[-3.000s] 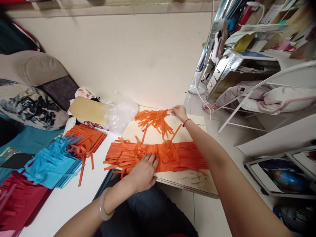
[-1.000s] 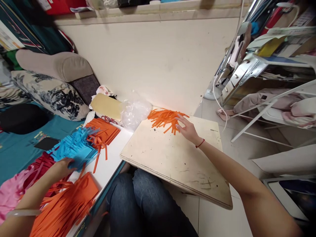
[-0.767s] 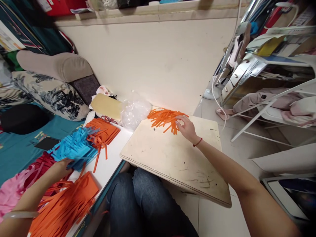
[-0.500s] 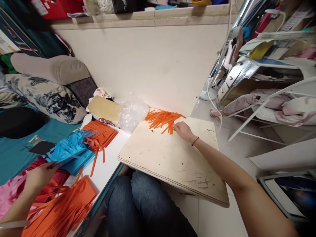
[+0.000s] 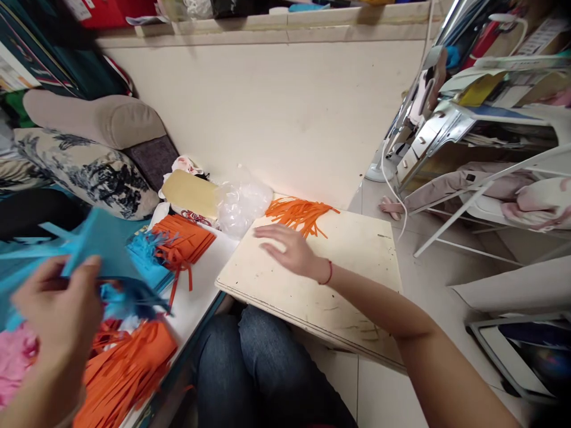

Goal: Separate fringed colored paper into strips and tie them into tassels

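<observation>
My left hand (image 5: 62,303) pinches a blue fringed paper sheet (image 5: 100,241) between thumb and fingers, raised at the left and partly blurred. Beneath it lie orange fringed paper (image 5: 129,368), pink paper (image 5: 15,359) and a stack of blue paper (image 5: 149,264). A stack of orange paper (image 5: 191,235) with loose strips sits just behind the blue one. My right hand (image 5: 292,249) is open over the wooden board (image 5: 267,279), its fingers stretched out to the left and empty. Beyond those fingers, a bunch of orange paper strips (image 5: 307,214) lies at the board's far edge.
A clear plastic bag (image 5: 241,205) touches the board's far left corner, beside a tan block-like item (image 5: 190,193). Cushions (image 5: 89,175) are at the left. On the right stand a white chair (image 5: 455,214) and a cluttered shelf. Another person's foot (image 5: 390,207) shows there.
My left hand has lifted the blue fringed sheet up off the pile, toward me. My right hand has let go of the orange strips and moved left, its fingers opening.
</observation>
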A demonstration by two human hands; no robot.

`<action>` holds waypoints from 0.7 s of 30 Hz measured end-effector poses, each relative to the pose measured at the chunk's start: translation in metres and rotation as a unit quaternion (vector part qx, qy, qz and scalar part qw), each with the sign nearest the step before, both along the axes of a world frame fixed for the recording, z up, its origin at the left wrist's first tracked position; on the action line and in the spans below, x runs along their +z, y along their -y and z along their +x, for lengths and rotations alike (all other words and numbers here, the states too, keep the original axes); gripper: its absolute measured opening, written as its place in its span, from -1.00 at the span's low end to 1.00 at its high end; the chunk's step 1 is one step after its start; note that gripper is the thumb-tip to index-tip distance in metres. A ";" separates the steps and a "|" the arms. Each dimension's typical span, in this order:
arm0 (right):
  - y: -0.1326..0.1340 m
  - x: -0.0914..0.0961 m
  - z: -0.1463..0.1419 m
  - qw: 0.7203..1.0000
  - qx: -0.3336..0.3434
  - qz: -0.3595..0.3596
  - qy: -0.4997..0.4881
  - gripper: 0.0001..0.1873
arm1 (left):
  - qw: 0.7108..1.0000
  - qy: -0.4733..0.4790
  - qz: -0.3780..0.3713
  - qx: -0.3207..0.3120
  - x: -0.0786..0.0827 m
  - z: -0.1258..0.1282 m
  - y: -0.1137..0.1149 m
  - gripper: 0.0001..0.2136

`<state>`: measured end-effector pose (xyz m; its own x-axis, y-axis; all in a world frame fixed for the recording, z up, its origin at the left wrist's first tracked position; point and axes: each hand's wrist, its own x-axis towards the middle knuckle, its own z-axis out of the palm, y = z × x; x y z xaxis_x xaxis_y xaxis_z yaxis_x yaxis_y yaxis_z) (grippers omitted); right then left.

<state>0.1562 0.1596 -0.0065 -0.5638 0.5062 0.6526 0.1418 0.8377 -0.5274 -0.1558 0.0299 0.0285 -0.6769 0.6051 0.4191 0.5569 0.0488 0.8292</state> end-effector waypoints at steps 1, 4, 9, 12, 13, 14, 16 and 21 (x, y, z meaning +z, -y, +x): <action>0.014 0.008 -0.015 0.999 0.041 0.000 -0.002 -0.62 | 0.999 0.050 0.011 0.002 -0.002 0.019 0.000 -0.77; 0.049 0.023 -0.039 0.993 0.104 -0.036 0.044 -0.16 | 0.988 0.116 0.023 -0.096 -0.005 0.074 -0.001 -0.81; 0.074 0.032 -0.011 0.986 0.105 -0.107 0.067 -0.19 | 0.912 0.137 0.079 -0.379 -0.001 0.135 -0.009 -0.73; 0.082 0.033 0.011 0.987 0.081 -0.123 0.070 -0.21 | 0.895 0.141 0.078 -0.416 0.002 0.153 -0.012 -0.70; 0.084 0.033 0.015 0.987 0.072 -0.124 0.075 -0.17 | 0.893 0.140 0.074 -0.421 0.003 0.157 -0.012 -0.69; 0.086 0.033 0.019 0.987 0.065 -0.122 0.076 -0.14 | 0.892 0.138 0.068 -0.425 0.003 0.160 -0.012 -0.68; 0.089 0.032 0.023 0.989 0.060 -0.118 0.070 -0.12 | 0.892 0.130 0.055 -0.428 0.005 0.165 -0.011 -0.70; 0.093 0.036 0.033 0.986 0.065 -0.147 0.051 -0.21 | 0.878 0.119 0.027 -0.463 0.009 0.167 -0.006 -0.76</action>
<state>0.1888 0.0669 0.0297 -0.6909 0.5845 0.4254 0.1083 0.6655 -0.7385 0.0112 0.0359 0.0370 0.0223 0.9255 0.3781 0.1479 -0.3771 0.9143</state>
